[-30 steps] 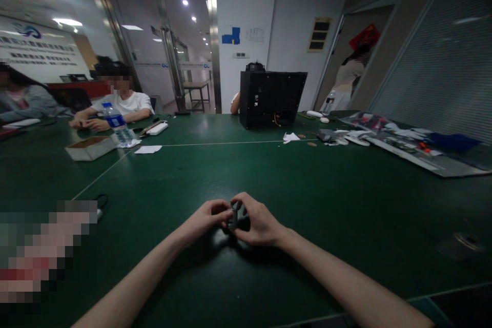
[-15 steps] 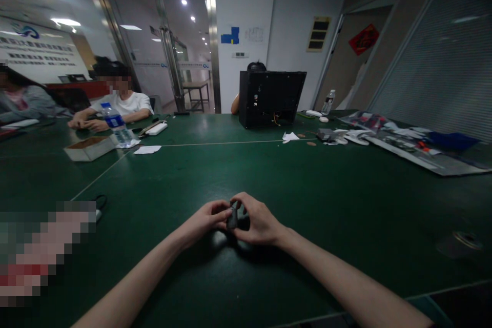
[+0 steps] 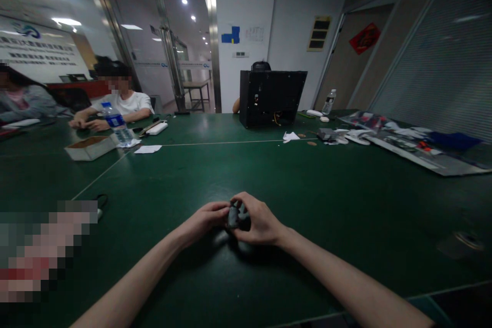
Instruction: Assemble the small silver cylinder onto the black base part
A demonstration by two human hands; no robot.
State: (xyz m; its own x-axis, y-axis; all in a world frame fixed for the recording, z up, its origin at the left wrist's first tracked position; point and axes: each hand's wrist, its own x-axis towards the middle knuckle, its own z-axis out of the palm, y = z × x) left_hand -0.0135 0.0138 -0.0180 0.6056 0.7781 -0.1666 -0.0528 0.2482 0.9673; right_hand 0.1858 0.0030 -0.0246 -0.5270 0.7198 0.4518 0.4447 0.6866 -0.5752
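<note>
A small dark grey cylindrical piece point(image 3: 232, 217) is held between both hands, just above the green table point(image 3: 184, 179). My left hand point(image 3: 212, 214) grips its left side with fingers pressed together. On the right, my right hand point(image 3: 257, 219) curves round it, thumb below and fingers above, closed on its ends. Its lower edge and the far side are too dark to make out.
A white box point(image 3: 90, 148) and a water bottle point(image 3: 118, 125) stand at the left, near a seated person. Across the table is a black cabinet point(image 3: 272, 97). Papers and bags point(image 3: 407, 146) lie at the right; a dark round object point(image 3: 461, 245) is nearer.
The fingers of my left hand have shifted slightly on the grey piece, and more of its face now shows. My right hand has hardly moved.
</note>
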